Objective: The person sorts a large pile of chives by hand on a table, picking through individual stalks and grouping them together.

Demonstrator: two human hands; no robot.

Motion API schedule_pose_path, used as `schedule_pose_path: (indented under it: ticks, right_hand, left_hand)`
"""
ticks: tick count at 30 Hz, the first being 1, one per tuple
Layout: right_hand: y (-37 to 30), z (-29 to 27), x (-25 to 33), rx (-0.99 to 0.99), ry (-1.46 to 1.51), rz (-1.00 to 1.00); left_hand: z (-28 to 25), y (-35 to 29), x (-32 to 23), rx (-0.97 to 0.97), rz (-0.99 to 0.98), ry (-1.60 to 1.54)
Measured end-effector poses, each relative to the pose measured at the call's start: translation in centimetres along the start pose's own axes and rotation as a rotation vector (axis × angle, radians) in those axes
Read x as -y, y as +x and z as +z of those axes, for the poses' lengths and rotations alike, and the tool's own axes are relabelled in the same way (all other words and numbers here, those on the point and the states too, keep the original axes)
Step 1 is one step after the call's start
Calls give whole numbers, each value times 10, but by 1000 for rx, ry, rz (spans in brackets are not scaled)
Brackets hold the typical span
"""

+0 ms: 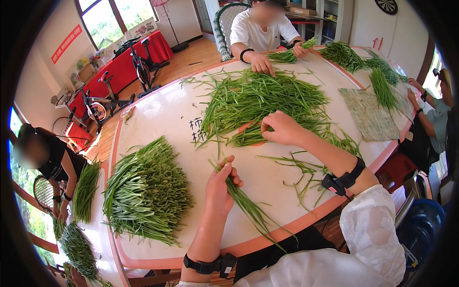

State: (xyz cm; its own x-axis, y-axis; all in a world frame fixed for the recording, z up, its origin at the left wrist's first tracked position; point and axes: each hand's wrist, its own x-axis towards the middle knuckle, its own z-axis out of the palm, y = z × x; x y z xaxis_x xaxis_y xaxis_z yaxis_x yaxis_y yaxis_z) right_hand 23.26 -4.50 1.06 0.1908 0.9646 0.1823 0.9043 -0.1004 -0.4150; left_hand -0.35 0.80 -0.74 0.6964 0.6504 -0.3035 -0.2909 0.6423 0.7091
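My left hand (221, 184) is closed around a small bunch of long green chives (251, 208). The stalks slant down to the right, past the table's near edge. Over the near side of a big loose heap of chives (263, 95), my right hand (283, 128) has its fingers curled in and its thumb near them. Whether a stalk is between those fingertips cannot be made out. To the left of my left hand lies a large, neatly stacked pile of chives (148, 191). Stray stalks (306, 167) are scattered below my right forearm.
Across the white table (158, 122), a person (267, 33) holds a bunch and touches the heap. Another person (52, 158) handles chives at the left; a third (432, 105) sits at the right. A woven mat (368, 115) and more chive piles (343, 56) lie at the right.
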Motion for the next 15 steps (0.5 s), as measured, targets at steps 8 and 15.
schedule_pose_path:
  ticks: [8,15]
  right_hand:
    - [-25,-8,40,292,835,84]
    - [-29,7,65,249,811,94]
  left_hand:
    - [8,-8,-5,40,-43,122]
    - [7,-9,-2,-7,70,256]
